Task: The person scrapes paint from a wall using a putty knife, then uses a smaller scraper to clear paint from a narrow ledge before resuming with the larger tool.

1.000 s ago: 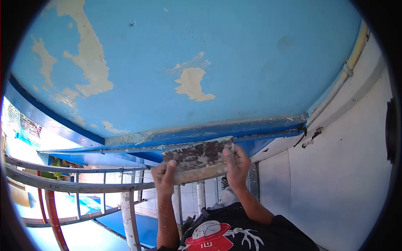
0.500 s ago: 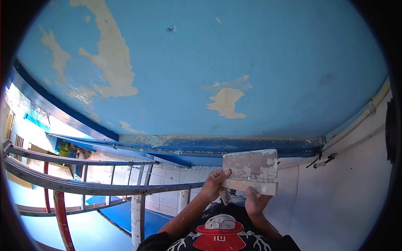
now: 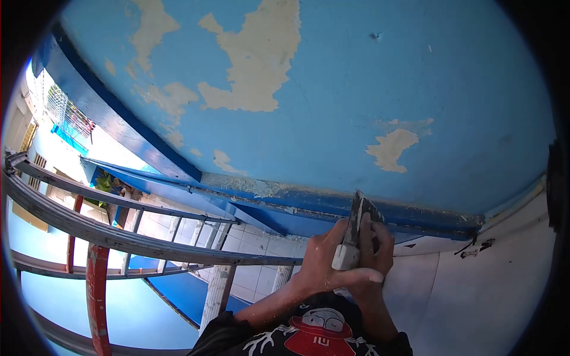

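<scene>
Both my hands are together at chest height, around a wide scraper (image 3: 346, 256) whose pale, thick back edge faces me. Its putty-smeared blade is turned nearly edge-on and points up toward the wall. My left hand (image 3: 320, 261) is closed at the left side of the scraper, thumb stretched across below the back edge. On the other side, my right hand (image 3: 380, 252) has its fingers bent over the dark face of the blade. The small handle seen earlier under my left hand is hidden.
The light blue wall (image 3: 332, 77) ahead has peeled beige patches (image 3: 255, 65). Along its foot runs a dark blue ledge (image 3: 309, 202) with crusted residue. A metal ladder (image 3: 148, 246) stands at the left, reaching close to my left arm. White panels (image 3: 475, 291) are on the right.
The wide scraper has turned from flat face toward me to nearly edge-on. My right hand has moved up onto its blade. The view has swung left, so the wall patches sit further right.
</scene>
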The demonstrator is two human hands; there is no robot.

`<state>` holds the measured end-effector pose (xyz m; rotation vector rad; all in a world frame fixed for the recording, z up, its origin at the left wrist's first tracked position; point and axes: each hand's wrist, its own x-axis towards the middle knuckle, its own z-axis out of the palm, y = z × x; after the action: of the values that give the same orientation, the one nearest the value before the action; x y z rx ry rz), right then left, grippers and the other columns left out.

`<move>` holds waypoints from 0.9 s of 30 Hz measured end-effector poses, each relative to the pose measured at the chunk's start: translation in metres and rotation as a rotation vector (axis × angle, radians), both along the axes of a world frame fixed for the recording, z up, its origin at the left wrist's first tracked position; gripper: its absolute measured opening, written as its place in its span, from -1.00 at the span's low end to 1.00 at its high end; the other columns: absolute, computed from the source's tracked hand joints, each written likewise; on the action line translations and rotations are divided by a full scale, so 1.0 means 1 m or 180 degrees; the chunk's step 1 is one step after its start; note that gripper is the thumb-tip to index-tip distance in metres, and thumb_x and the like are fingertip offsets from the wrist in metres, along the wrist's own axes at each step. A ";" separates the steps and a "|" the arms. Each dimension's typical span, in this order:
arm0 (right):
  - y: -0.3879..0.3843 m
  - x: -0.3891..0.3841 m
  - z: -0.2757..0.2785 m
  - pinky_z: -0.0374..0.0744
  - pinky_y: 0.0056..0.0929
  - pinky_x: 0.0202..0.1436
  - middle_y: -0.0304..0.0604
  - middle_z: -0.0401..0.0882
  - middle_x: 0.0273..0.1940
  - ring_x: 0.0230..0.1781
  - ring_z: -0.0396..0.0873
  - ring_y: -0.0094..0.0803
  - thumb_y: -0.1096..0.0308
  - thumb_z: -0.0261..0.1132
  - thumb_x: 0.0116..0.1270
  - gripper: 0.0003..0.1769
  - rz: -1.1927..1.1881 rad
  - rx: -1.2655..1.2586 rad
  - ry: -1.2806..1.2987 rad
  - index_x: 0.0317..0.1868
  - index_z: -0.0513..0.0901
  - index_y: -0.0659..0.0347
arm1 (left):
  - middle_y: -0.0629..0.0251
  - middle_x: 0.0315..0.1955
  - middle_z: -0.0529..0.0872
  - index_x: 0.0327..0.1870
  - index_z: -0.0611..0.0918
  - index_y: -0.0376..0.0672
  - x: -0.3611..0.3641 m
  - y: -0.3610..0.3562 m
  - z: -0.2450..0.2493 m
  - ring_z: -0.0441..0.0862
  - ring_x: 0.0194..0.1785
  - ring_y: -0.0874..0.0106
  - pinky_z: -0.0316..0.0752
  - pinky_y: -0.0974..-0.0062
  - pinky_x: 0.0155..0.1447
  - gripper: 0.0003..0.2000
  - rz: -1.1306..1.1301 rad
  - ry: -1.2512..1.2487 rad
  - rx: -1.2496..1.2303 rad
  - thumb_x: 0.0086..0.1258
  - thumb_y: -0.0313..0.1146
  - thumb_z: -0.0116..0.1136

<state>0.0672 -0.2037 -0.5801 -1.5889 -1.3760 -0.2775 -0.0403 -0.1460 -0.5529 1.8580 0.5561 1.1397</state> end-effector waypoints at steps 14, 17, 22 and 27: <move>-0.001 0.024 -0.087 0.25 0.17 0.49 0.25 0.22 0.47 0.50 0.20 0.25 0.33 0.36 0.21 -0.16 -0.0433 -0.0345 -0.0193 0.49 0.28 0.43 | 0.45 -0.56 0.67 -0.38 0.67 -0.36 0.004 0.003 -0.063 0.52 -0.47 0.68 0.43 0.58 -0.41 -0.76 0.1121 -0.1054 -0.2021 0.40 -0.32 0.28; -0.001 0.041 -0.082 0.25 0.11 0.50 0.25 0.20 0.49 0.53 0.16 0.22 0.33 0.38 0.20 -0.12 -0.0656 -0.0328 -0.0186 0.51 0.26 0.41 | 0.45 -0.52 0.66 -0.34 0.65 -0.32 -0.004 0.014 -0.074 0.54 -0.45 0.65 0.45 0.58 -0.37 -0.72 0.0941 -0.1071 -0.2203 0.40 -0.23 0.34; -0.002 0.032 -0.038 0.21 0.03 0.52 0.24 0.17 0.50 0.57 0.08 0.18 0.36 0.44 0.14 -0.12 0.0511 -0.0751 0.2456 0.50 0.34 0.29 | 0.30 -0.35 0.66 -0.05 0.53 -0.23 -0.007 0.015 -0.082 0.64 -0.40 0.52 0.54 0.48 -0.35 -0.62 0.1228 -0.1633 -0.3838 0.38 -0.16 0.40; -0.008 0.016 -0.017 0.19 0.11 0.55 0.15 0.45 0.35 0.46 0.32 0.12 0.47 0.34 0.17 -0.37 0.0352 -0.1029 -0.0913 0.33 0.57 0.21 | 0.33 -0.43 0.65 -0.17 0.58 -0.21 -0.008 0.002 -0.061 0.61 -0.46 0.55 0.40 0.55 -0.51 -0.69 0.1417 -0.1630 -0.3882 0.42 -0.13 0.35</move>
<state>0.0833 -0.2116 -0.5972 -1.7770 -1.7961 -0.2307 -0.0483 -0.1441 -0.6135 0.3895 1.0627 1.0862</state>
